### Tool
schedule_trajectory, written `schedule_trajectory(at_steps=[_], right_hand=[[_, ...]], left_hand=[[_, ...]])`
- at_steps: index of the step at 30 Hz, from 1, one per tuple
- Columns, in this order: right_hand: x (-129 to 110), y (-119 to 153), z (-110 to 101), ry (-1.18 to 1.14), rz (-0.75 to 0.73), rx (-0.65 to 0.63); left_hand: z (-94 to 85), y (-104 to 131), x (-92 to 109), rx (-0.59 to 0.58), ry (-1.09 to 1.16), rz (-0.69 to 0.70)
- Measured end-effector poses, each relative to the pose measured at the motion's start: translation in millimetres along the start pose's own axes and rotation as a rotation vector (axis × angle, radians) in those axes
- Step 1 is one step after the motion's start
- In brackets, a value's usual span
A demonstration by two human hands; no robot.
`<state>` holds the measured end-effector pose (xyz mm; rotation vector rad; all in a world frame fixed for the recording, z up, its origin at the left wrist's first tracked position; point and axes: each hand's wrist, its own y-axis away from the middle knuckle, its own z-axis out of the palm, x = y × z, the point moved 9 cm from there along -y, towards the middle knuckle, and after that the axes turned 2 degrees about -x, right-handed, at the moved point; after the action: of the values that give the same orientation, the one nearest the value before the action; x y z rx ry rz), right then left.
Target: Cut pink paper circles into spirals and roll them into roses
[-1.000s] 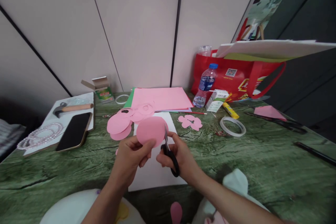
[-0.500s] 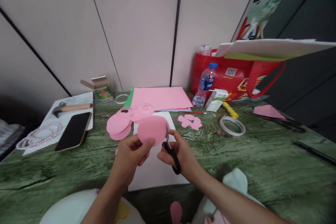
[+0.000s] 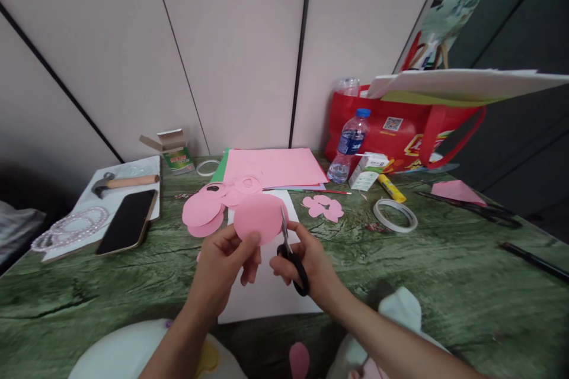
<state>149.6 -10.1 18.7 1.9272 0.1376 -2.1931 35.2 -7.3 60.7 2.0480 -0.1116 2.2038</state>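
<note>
A round pink paper disc [image 3: 258,216] is pinched between the thumb and fingers of my left hand [image 3: 224,260], raised above a white sheet [image 3: 271,290]. My right hand [image 3: 306,257] grips black-handled scissors [image 3: 293,263], with their blades pointing up against the disc's right edge. Just left of the disc lie more pink paper circles [image 3: 202,210], overlapping one another. Some pink pieces with holes cut in them [image 3: 246,185] rest behind it. Right of the scissors, a pink flower-shaped cutout [image 3: 323,207] lies on the green table.
Pink paper sheets [image 3: 275,166] lie at the back. To the right stand a water bottle [image 3: 349,145], a small carton [image 3: 368,172] and a red bag [image 3: 400,124], near a glue stick [image 3: 392,188] and tape roll [image 3: 395,215]. A hammer [image 3: 128,182] and phone [image 3: 127,222] lie left.
The scissors have shifted very slightly right and down along the disc's right edge. My left hand keeps its pinch on the disc. The whole view has moved a little.
</note>
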Motion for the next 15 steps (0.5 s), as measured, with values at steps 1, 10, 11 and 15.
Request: schedule_trajectory(at_steps=[1, 10, 11, 15], right_hand=[[-0.1, 0.1, 0.7, 0.003, 0.004, -0.009], [4.3, 2.4, 4.9, -0.001, 0.019, -0.049], [4.8, 2.3, 5.2, -0.008, 0.011, -0.051], [4.8, 1.8, 6.8, -0.060, -0.011, -0.074]], left_hand=[[1.7, -0.1, -0.1, -0.013, 0.015, -0.007], [-2.5, -0.2, 1.4, 0.034, 0.033, 0.009], [-4.8, -0.2, 1.9, 0.053, 0.003, 0.015], [-9.2, 0.0, 1.7, 0.072, -0.071, 0.014]])
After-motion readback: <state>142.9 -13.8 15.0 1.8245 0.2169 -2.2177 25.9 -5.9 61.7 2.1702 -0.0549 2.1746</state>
